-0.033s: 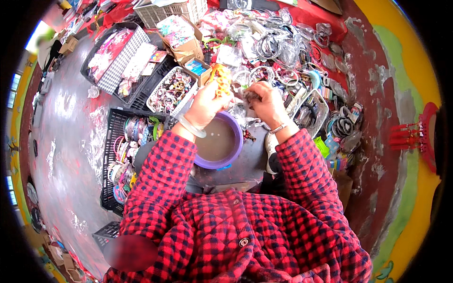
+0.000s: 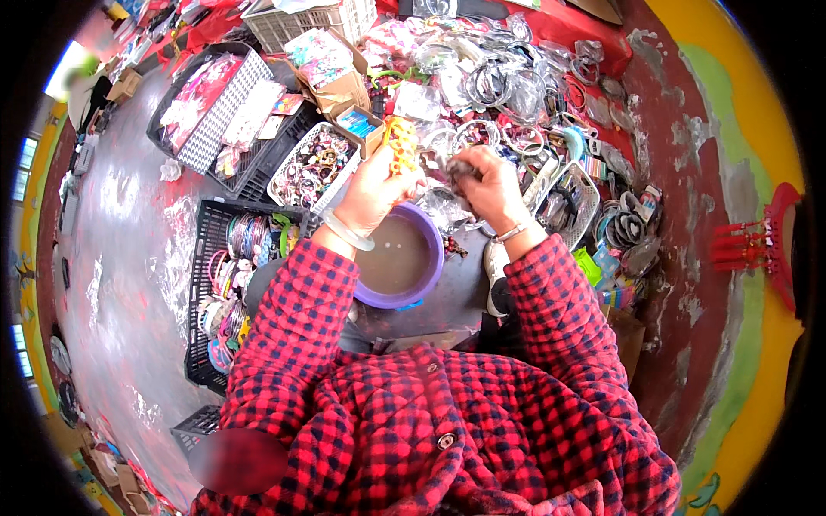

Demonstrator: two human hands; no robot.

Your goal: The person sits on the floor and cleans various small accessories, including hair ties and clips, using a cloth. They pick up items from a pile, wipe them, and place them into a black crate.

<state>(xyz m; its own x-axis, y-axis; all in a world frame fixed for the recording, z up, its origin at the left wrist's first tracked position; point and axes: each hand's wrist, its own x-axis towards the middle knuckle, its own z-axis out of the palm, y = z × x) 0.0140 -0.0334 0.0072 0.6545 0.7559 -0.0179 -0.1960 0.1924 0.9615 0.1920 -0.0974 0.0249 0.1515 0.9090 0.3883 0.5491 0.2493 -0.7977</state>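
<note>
My left hand (image 2: 372,199) is closed around a yellow-orange piece (image 2: 401,144) with a bumpy, patterned surface; its exact kind is not clear. It is held up just past the far rim of a purple basin (image 2: 435,258), which contains murky greyish water. My right hand (image 2: 490,191), a little to the right, has its fingers pinched on a small crumpled dark grey wad (image 2: 462,172), which looks like a rag. A narrow gap separates the wad from the yellow-orange piece.
Heaped beyond my hands are headbands in clear plastic bags (image 2: 508,86). A white basket of hair ties (image 2: 317,168) and a black crate of headbands (image 2: 206,292) stand to the left. On the right is a white basket (image 2: 581,206). A shoe (image 2: 496,275) shows beside the basin.
The wad in my right hand has shifted slightly. The yellow-orange piece in my left hand has turned a little, and its patterned side shows more clearly.
</note>
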